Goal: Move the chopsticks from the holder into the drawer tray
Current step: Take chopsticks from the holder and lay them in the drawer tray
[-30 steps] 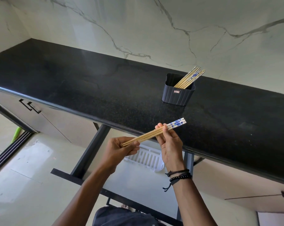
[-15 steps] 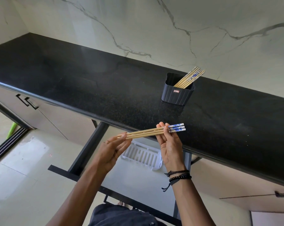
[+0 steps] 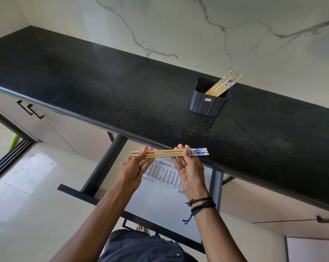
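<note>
A small bundle of wooden chopsticks (image 3: 164, 153) with blue-and-white ends lies level across my fingers, above the open drawer. My right hand (image 3: 191, 168) grips the bundle near the patterned ends. My left hand (image 3: 134, 167) supports the plain tips on its fingertips, thumb resting on top. Below the hands, a white slotted tray (image 3: 164, 174) sits in the pulled-out drawer (image 3: 154, 203), partly hidden by my hands. On the black countertop (image 3: 122, 95) stands a dark ribbed holder (image 3: 209, 102) with several more chopsticks (image 3: 225, 85) leaning to the right.
The marble wall (image 3: 178, 25) runs behind the counter. Cabinet doors with black handles (image 3: 30, 110) are at the left, and another handle (image 3: 327, 218) is at the right. The drawer's black frame (image 3: 105, 165) juts out over the tiled floor.
The bundle has tipped from slanting to level. My left hand has opened from a closed grip to flat fingers under the tips, and both hands moved slightly away from the counter edge.
</note>
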